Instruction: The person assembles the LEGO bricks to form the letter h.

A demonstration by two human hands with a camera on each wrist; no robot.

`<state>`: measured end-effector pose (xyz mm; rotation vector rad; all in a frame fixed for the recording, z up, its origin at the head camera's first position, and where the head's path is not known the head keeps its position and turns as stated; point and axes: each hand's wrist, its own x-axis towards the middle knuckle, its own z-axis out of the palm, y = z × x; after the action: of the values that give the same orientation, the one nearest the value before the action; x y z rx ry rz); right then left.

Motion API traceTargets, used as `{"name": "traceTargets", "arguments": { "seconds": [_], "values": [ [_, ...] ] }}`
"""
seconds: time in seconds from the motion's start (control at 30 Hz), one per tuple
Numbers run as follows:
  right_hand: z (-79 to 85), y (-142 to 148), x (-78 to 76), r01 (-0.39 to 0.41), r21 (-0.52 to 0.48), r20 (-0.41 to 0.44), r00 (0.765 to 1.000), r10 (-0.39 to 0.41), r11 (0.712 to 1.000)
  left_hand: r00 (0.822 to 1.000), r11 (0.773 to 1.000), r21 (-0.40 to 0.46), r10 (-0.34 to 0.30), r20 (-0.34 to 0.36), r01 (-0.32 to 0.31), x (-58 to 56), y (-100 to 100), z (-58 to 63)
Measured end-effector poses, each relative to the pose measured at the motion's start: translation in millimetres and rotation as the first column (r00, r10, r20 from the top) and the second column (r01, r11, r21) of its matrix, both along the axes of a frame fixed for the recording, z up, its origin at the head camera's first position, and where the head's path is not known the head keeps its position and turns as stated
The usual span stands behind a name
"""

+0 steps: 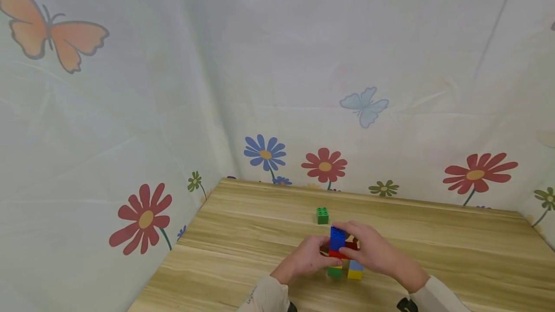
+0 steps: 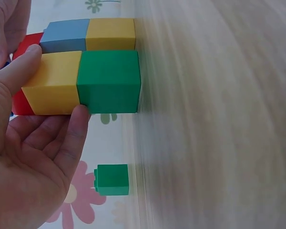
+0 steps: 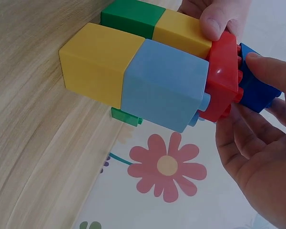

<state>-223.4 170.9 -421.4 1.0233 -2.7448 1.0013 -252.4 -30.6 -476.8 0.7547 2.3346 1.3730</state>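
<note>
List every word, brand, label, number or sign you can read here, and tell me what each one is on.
Left sleeve: a small line of dark lettering, too small and blurred to read.
Nothing else: I can make out no words, numbers or signs on the toy blocks, the table or the backdrop, which shows only printed flowers and butterflies.

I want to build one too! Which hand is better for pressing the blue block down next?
Probably the right hand: it holds the blue block, up by the red block. The left hand is lower, gripping the yellow block under the red one, so it seems better for steadying.
</note>
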Motion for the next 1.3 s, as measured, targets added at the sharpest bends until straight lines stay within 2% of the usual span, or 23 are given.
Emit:
{"name": "traceTargets", "arguments": {
  "seconds": [0.17, 0.37, 0.57, 0.87, 1.17, 1.3],
  "values": [
    [-2.7, 0.7, 0.0, -0.003, 0.017, -0.051, 0.999, 0.004, 1.000, 1.000, 1.000, -0.002, -0.018, -0.022, 0.018, -0.2, -1.1, -1.7],
    [-3.6, 1.5, -0.5, -0.006, 0.025, -0.068, 0.998, 0.008, 1.000, 0.998, 0.999, 0.007, -0.043, -0.037, 0.043, -0.1, -2.0, -3.8],
    [-3.3, 1.9, -0.4, -0.014, 0.029, -0.086, 0.996, 0.016, 0.999, 0.999, 1.000, -0.002, -0.031, -0.012, 0.031, 1.2, -2.3, -1.4],
    [-5.1, 1.7, 1.2, -0.011, 0.032, -0.096, 0.995, 0.014, 0.999, 0.999, 0.999, 0.008, -0.034, -0.021, 0.034, 1.6, -1.0, -1.0],
    [-5.9, -0.9, 0.8, -0.007, 0.027, -0.105, 0.994, 0.010, 1.000, 1.000, 1.000, -0.022, -0.001, -0.028, 0.001, -0.4, -2.7, -0.6],
    [-6.3, -2.6, -0.6, -0.005, 0.029, -0.109, 0.994, 0.008, 1.000, 0.999, 1.000, -0.022, -0.013, -0.036, 0.012, -1.8, -4.5, 0.6]
  ]
}}
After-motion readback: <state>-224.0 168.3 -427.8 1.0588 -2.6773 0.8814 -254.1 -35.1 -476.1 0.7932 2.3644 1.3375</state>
